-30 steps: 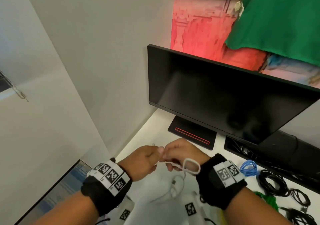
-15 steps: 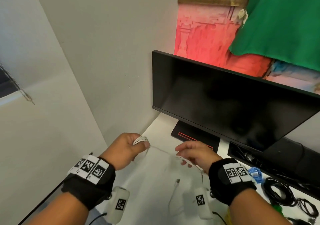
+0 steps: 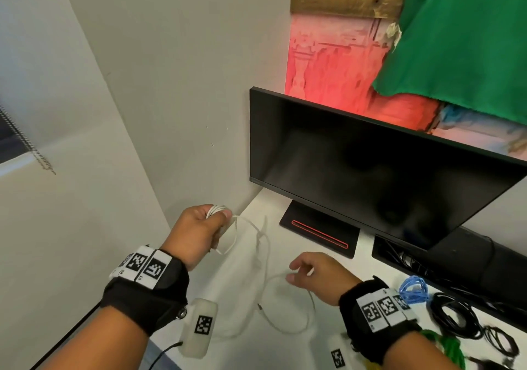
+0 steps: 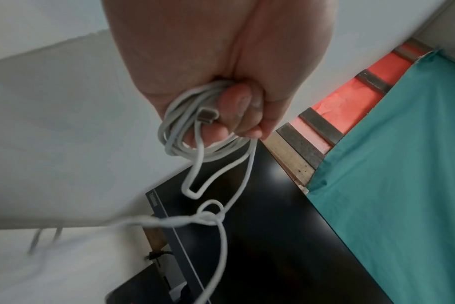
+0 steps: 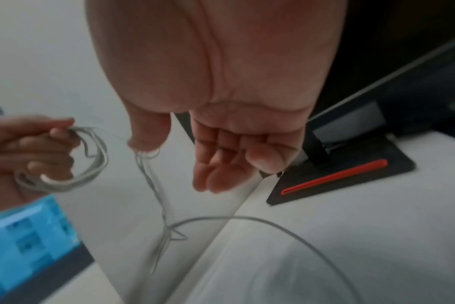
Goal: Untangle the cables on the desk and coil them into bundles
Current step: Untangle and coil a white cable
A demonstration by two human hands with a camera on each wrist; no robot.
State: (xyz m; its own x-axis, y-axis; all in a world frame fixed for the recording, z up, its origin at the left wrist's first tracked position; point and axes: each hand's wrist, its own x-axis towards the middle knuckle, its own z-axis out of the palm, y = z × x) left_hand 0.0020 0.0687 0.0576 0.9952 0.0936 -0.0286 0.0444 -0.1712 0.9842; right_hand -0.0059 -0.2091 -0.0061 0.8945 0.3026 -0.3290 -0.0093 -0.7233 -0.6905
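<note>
Motion blur smears the white cable trailing below the left hand, whose curled fingers clutch smooth round coils. Right hand hangs relaxed, fingers loosely spread, perhaps brushing a slack loop.

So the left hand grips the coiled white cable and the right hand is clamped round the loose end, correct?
Not quite. The left hand does grip the coiled white cable, but the right hand is open, fingers relaxed and holding nothing, as the right wrist view shows.
</note>
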